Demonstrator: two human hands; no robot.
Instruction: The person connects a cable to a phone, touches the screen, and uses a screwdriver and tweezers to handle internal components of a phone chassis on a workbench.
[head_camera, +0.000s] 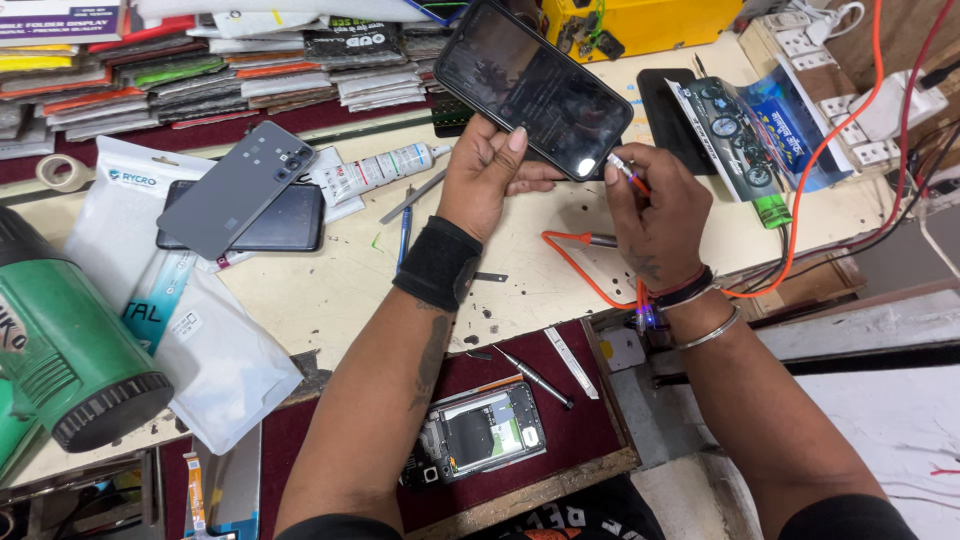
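My left hand (487, 172) grips a black smartphone (530, 85) by its lower edge, screen up and dark, tilted above the workbench. My right hand (655, 215) pinches the white plug of an orange cable (575, 262) at the phone's bottom right end; whether the plug is inside the port is not clear. A black band wraps my left wrist, and bracelets sit on my right wrist. The cable loops over the bench below my right hand.
An opened phone body (482, 432) lies on the maroon mat beside a screwdriver (535, 377). A grey phone back (238, 188) rests on another phone at left, next to a glue tube (375, 170). A green heat gun (65, 350) sits far left. Power strips (860, 110) stand at right.
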